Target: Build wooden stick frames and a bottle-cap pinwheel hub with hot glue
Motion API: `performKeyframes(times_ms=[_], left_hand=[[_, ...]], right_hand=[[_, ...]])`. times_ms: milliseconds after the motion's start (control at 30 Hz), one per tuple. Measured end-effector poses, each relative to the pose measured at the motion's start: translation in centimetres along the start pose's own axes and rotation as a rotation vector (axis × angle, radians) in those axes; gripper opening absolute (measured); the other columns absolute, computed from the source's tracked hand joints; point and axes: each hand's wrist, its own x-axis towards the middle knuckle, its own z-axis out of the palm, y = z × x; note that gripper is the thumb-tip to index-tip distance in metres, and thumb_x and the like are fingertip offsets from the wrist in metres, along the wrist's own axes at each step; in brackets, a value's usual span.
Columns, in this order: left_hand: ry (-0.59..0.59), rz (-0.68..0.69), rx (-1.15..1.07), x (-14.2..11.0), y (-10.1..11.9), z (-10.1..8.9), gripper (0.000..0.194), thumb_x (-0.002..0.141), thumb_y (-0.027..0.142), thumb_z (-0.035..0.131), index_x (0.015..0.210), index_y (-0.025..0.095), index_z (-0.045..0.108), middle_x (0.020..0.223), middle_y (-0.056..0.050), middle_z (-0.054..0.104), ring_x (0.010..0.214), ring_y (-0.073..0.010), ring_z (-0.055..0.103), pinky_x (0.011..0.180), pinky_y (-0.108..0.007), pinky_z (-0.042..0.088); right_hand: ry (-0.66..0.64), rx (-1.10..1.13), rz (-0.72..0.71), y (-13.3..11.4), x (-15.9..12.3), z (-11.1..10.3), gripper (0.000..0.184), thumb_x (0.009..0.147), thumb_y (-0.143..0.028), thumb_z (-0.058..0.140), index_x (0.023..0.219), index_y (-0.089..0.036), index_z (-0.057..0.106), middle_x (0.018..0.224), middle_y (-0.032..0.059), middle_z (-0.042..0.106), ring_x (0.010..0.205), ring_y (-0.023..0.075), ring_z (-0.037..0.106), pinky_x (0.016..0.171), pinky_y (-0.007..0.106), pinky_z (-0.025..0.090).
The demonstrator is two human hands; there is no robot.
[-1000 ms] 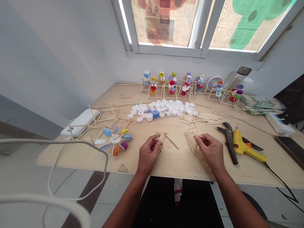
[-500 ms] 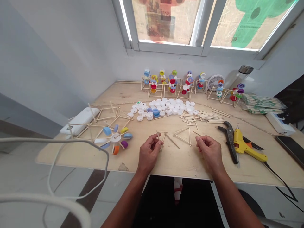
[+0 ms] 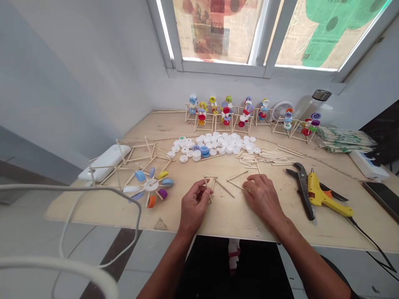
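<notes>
My left hand (image 3: 195,204) is closed, thumb and fingers pinching a small frame of wooden sticks (image 3: 208,187) near the table's front edge. One stick of this frame (image 3: 225,188) slants out to the right along the tabletop. My right hand (image 3: 263,195) has its fingers bent down on the right side of a triangle of wooden sticks (image 3: 238,175), thumb and fingertips closed at that side. The hand covers the triangle's right part. A wheel of sticks with coloured bottle caps (image 3: 151,185) lies left of my left hand.
White bottle caps (image 3: 230,143) and loose sticks (image 3: 274,155) lie behind my hands. Finished cap-wheel models (image 3: 226,114) stand along the wall. On the right are black-handled cutters (image 3: 301,189), a yellow glue gun (image 3: 324,197) and a phone (image 3: 383,199). A white cable (image 3: 137,220) loops at left.
My right hand has moved left onto the stick triangle; the thin stick in its fingers no longer shows. My left hand still holds its frame. The camera view has shifted slightly.
</notes>
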Motion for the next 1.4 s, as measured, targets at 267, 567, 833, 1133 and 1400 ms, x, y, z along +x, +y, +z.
performKeyframes(times_ms=[267, 567, 833, 1133, 1400], left_hand=[[-0.002, 0.004, 0.010, 0.0, 0.0, -0.1, 0.033, 0.077, 0.030, 0.057, 0.107, 0.016, 0.058, 0.074, -0.002, 0.065, 0.068, -0.0139, 0.060, 0.061, -0.023, 0.047], [-0.014, 0.011, 0.037, 0.0, 0.1, -0.1, 0.032, 0.078, 0.031, 0.056, 0.106, 0.015, 0.058, 0.073, -0.002, 0.064, 0.067, -0.0134, 0.059, 0.060, -0.023, 0.046], [-0.030, 0.027, 0.061, -0.1, 0.1, -0.1, 0.031, 0.079, 0.031, 0.055, 0.106, 0.015, 0.058, 0.074, -0.002, 0.065, 0.064, -0.0122, 0.058, 0.059, -0.023, 0.045], [-0.073, 0.131, 0.347, -0.4, 0.7, 0.1, 0.028, 0.082, 0.031, 0.049, 0.103, 0.017, 0.060, 0.075, -0.002, 0.065, 0.064, -0.0135, 0.060, 0.063, -0.024, 0.047], [-0.057, 0.174, 0.410, -0.6, 0.9, 0.3, 0.027, 0.083, 0.030, 0.048, 0.103, 0.017, 0.059, 0.081, -0.005, 0.070, 0.070, -0.0163, 0.065, 0.068, -0.027, 0.050]], right_hand=[[-0.134, -0.043, -0.122, 2.1, -1.1, -1.6, 0.018, 0.081, -0.007, 0.052, 0.080, -0.019, 0.065, 0.097, 0.0082, 0.063, 0.097, 0.0235, 0.050, 0.077, 0.035, 0.039], [-0.092, 0.064, -0.114, 0.7, -0.5, -2.0, 0.015, 0.084, -0.016, 0.050, 0.085, -0.019, 0.065, 0.092, 0.0082, 0.063, 0.091, 0.0223, 0.051, 0.076, 0.034, 0.037], [-0.163, -0.045, -0.070, -4.4, 2.4, 0.7, 0.012, 0.080, -0.029, 0.060, 0.075, -0.017, 0.061, 0.080, 0.0071, 0.062, 0.082, 0.0214, 0.049, 0.073, 0.034, 0.028], [-0.245, -0.040, 0.003, -5.0, 3.1, 0.7, 0.015, 0.084, -0.017, 0.049, 0.074, -0.017, 0.061, 0.072, 0.0063, 0.066, 0.076, 0.0188, 0.054, 0.071, 0.033, 0.023], [-0.321, -0.005, 0.049, -5.0, 2.9, 0.1, 0.019, 0.087, -0.021, 0.046, 0.077, -0.017, 0.061, 0.075, 0.0060, 0.068, 0.074, 0.0183, 0.058, 0.072, 0.032, 0.024]])
